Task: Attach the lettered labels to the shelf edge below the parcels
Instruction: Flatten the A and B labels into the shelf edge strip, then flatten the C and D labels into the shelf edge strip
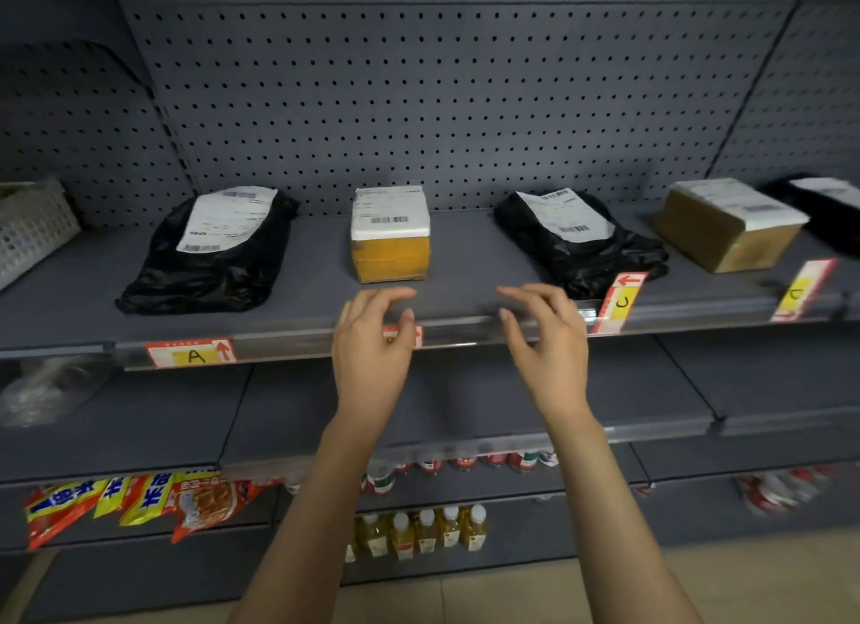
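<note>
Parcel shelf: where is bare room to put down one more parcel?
Bare shelf lies between the left black bag and the yellow box, and between that box and the second black bag. The right end, by the brown box, is crowded.

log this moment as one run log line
labels: A flat, C tilted | left hand open over middle label | right hand open, empty

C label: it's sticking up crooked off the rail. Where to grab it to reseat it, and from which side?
Judging by its pose, pinch the free upper end of the C label, near the red arrow, coming from the front with the right hand. That end tilts up clear of the shelf edge; the lower end sits in the rail.
</note>
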